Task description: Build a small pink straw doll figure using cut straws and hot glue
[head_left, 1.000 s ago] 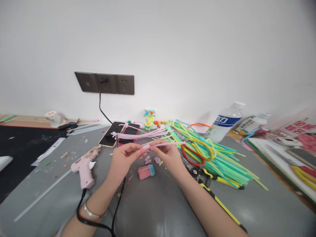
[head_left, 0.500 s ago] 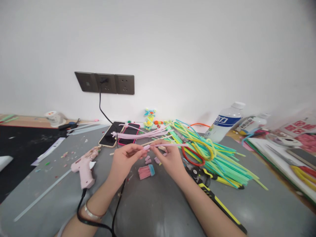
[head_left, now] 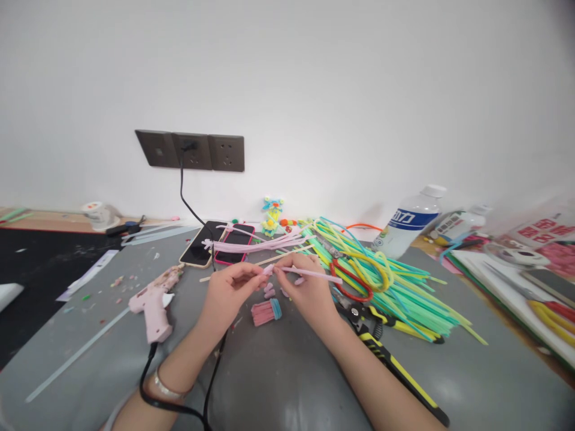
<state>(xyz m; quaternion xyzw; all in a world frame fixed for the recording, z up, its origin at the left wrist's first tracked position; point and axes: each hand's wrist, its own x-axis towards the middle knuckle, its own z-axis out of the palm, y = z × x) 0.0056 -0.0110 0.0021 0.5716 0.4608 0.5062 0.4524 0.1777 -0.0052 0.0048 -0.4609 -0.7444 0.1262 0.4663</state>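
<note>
At the left of the grey table [head_left: 287, 389], a pink glue gun [head_left: 156, 314] lies on its side, its nozzle end pointing far and right. Its black cord [head_left: 177, 409] crosses over the left forearm. Further right, at the far side, a bundle of pale pink stems [head_left: 265, 244] lies partly over two phones.

The left hand [head_left: 224, 294] is closed to a narrow pinch, thumb and forefinger on the left end of the pink strip [head_left: 320, 275]. This end is at mid-table, directly between the two sets of fingertips. Both hands touch the strip, so neither is clearly nearer. From the pinch its long axis runs rightward, dipping slightly to the near side, and the free length passes across the fingers of the right hand [head_left: 314, 299]. That hand is also narrow, thumb and forefinger pinching the strip just right of the end.

The strip is slim, soft-looking and nearly straight; its left end appears thicker and paler, though fingers partly hide its shape. Just nearer sits a pink bundle with a blue band [head_left: 266, 312].

To the right are red-and-yellow-handled scissors [head_left: 381, 273], yellow-and-black pliers [head_left: 404, 376] and a heap of green stems [head_left: 429, 308].
</note>
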